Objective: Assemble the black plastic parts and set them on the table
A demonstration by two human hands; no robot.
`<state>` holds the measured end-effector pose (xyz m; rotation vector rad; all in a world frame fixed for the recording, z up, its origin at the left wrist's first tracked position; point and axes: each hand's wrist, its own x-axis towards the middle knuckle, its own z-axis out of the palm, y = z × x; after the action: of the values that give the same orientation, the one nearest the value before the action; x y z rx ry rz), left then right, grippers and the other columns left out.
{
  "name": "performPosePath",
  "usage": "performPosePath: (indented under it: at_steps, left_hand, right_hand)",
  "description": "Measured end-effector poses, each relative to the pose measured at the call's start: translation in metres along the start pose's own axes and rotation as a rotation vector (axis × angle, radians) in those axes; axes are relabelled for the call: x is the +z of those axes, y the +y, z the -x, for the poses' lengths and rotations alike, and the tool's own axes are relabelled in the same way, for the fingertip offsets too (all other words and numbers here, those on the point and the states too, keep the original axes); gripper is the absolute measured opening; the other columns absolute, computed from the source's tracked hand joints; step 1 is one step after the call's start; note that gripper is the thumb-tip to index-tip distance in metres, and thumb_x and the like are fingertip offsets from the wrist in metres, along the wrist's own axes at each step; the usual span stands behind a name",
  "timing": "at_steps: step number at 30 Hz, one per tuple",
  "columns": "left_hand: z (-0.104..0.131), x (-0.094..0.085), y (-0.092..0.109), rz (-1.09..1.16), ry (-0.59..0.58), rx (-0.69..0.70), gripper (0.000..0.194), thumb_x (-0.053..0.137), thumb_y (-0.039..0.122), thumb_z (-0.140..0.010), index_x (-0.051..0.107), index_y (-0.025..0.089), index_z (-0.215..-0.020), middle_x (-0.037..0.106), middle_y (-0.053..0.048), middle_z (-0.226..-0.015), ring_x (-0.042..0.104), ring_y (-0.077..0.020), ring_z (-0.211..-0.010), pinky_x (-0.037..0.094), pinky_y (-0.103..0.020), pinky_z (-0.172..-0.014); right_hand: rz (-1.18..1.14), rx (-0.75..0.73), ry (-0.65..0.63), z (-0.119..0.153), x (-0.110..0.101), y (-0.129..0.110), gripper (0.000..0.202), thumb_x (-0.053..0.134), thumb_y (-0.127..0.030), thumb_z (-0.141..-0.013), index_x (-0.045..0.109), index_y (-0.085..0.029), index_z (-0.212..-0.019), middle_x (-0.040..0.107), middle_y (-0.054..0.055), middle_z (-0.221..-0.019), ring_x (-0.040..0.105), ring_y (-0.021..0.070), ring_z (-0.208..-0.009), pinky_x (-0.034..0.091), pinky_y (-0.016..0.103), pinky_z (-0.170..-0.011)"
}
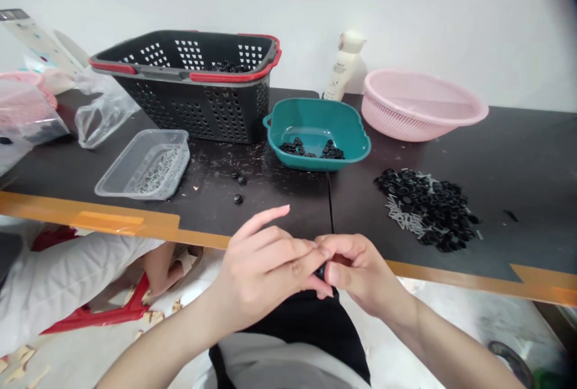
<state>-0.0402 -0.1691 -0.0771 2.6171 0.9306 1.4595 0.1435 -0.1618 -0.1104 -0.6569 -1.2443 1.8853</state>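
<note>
Head view: two bare hands are brought together just in front of the near edge of a dark table. The left hand is mostly curled, with its forefinger stretched out straight and the other fingers bent toward the right hand. The right hand is closed in a pinch, its fingertips meeting those of the left. A small black part is gripped between the fingertips of both hands; only a sliver of it is seen, dark and rounded, so its shape cannot be told. On the table to the right, a heap of black parts mixed with short pale pins is spread. A teal bowl holding a few black pieces is set behind the hands.
</note>
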Motion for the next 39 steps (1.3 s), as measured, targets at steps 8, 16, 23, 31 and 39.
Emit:
performPosePath:
  at_steps: [8,16,23,31,39]
  left_hand:
    - [0.025,0.009,-0.015,0.053,-0.069,-0.003,0.016,0.064,0.026,-0.092,0.071,0.016,-0.102,0.077,0.002,-0.078,0.066,-0.0098,-0.065,0.049,-0.033,-0.1]
    - [0.048,0.014,-0.035,-0.183,-0.125,-0.163,0.021,0.058,0.034,-0.096,0.07,0.018,-0.099,0.075,-0.001,-0.082,0.069,-0.0146,-0.075,0.049,-0.036,-0.094]
    - [0.059,-0.012,-0.058,-0.552,-0.238,-0.57,0.017,0.063,0.031,-0.091,0.067,0.019,-0.103,0.072,-0.006,-0.094,0.068,-0.0236,-0.081,0.049,-0.035,-0.07]
    - [0.044,-0.026,-0.088,-0.417,-0.401,-0.941,0.009,0.063,0.03,-0.088,0.058,0.025,-0.094,0.071,0.003,-0.081,0.069,-0.02,-0.073,0.044,-0.027,-0.061]
    - [0.032,-0.035,-0.1,-0.353,-0.394,-0.934,0.009,0.066,0.029,-0.086,0.062,0.025,-0.094,0.074,0.003,-0.085,0.07,-0.0191,-0.076,0.047,-0.027,-0.067]
  right_hand:
    - [0.204,0.125,-0.026,-0.006,-0.007,0.002,0.036,0.077,-0.049,-0.076,0.065,-0.017,-0.064,0.061,-0.001,-0.057,0.054,0.0111,-0.053,0.045,0.024,-0.054]
    - [0.565,0.18,-0.043,-0.037,-0.011,0.011,0.03,0.06,-0.042,-0.092,0.07,-0.016,-0.079,0.066,0.001,-0.071,0.061,0.0147,-0.068,0.051,0.026,-0.067]
    - [1.479,-0.137,-0.121,-0.104,-0.002,0.003,0.023,0.051,-0.014,-0.095,0.072,-0.012,-0.103,0.069,0.012,-0.097,0.065,0.0247,-0.094,0.051,0.037,-0.087]
    - [1.638,-0.216,-0.112,-0.145,0.032,0.025,0.024,0.05,-0.011,-0.096,0.066,-0.009,-0.114,0.068,0.015,-0.105,0.063,0.0274,-0.101,0.052,0.038,-0.086]
    - [1.547,-0.29,-0.06,-0.098,0.004,-0.01,0.026,0.062,-0.03,-0.093,0.067,-0.016,-0.115,0.073,0.009,-0.108,0.068,0.0239,-0.1,0.054,0.036,-0.088]
